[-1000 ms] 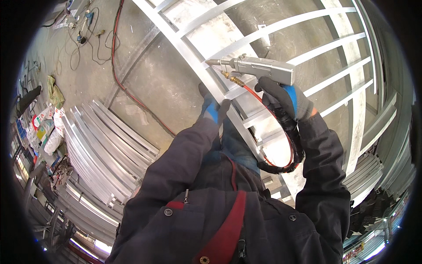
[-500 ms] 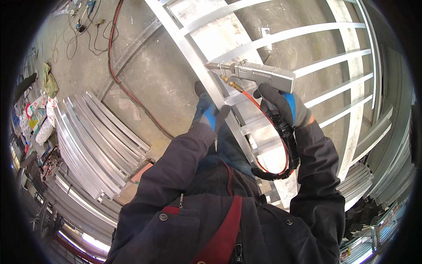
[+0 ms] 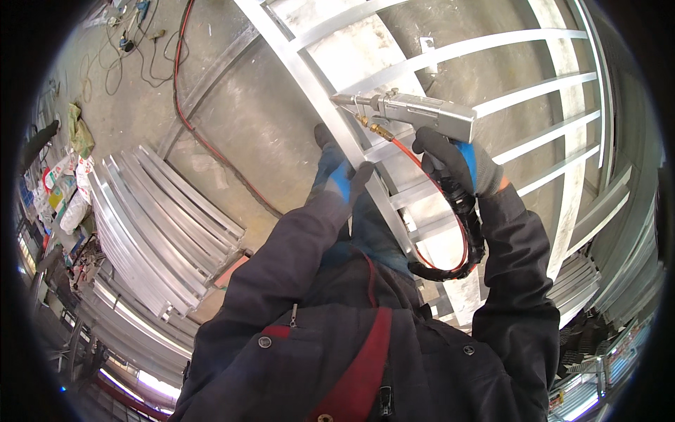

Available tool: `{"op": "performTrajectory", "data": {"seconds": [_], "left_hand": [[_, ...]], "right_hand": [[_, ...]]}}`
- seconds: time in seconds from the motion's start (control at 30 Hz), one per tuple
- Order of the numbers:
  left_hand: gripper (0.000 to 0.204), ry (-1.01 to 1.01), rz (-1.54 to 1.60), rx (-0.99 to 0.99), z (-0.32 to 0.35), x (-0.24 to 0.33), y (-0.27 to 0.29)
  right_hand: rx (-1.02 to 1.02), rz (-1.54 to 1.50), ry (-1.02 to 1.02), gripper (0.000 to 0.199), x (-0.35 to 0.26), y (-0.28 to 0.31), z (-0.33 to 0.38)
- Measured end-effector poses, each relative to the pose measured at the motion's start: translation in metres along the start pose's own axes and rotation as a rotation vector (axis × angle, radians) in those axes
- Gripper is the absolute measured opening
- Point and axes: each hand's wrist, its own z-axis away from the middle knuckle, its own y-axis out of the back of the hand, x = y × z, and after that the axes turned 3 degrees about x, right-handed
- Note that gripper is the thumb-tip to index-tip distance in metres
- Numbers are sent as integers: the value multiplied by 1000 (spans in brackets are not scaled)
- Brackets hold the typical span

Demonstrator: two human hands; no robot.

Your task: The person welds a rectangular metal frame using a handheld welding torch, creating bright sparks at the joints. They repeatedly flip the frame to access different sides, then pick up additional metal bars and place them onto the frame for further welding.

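Observation:
A grey metal frame point(image 3: 492, 91) of long rails and cross bars lies on the concrete floor before me. My right hand point(image 3: 457, 158), in a black and blue glove, grips a grey pistol-shaped welding gun point(image 3: 415, 111) whose nozzle points left at the frame's thick side rail point(image 3: 320, 91). A red hose and a black ribbed cable point(image 3: 464, 232) loop down from the gun beside my right sleeve. My left hand point(image 3: 337, 165), gloved the same way, rests on the side rail just below the nozzle.
A stack of curved grey metal bars point(image 3: 155, 218) lies on the floor to my left. A red hose point(image 3: 190, 119) snakes across the concrete. Bags and clutter point(image 3: 63, 190) sit at the far left, cables point(image 3: 119, 42) at the top left. More metal sections point(image 3: 583, 281) pile at the right.
The view has shifted slightly; the gun and both hands sit a little lower in the picture, still at the same spot on the side rail.

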Motion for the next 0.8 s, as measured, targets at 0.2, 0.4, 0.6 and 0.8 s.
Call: {"op": "performTrajectory", "data": {"seconds": [0.2,0.4,0.6,0.8], "left_hand": [[40,49,-121,-10,-3,-9,4],[50,55,-90,-44,-8,-17,7],[48,76,14,-37,-8,-22,5],[47,51,-6,-11,-13,-32,5]], "right_hand": [[-34,35,26,33,2,2,-1],[6,117,183,35,6,-2,0],[-25,23,1,36,3,2,6],[-51,26,-13,37,2,4,7]]}}
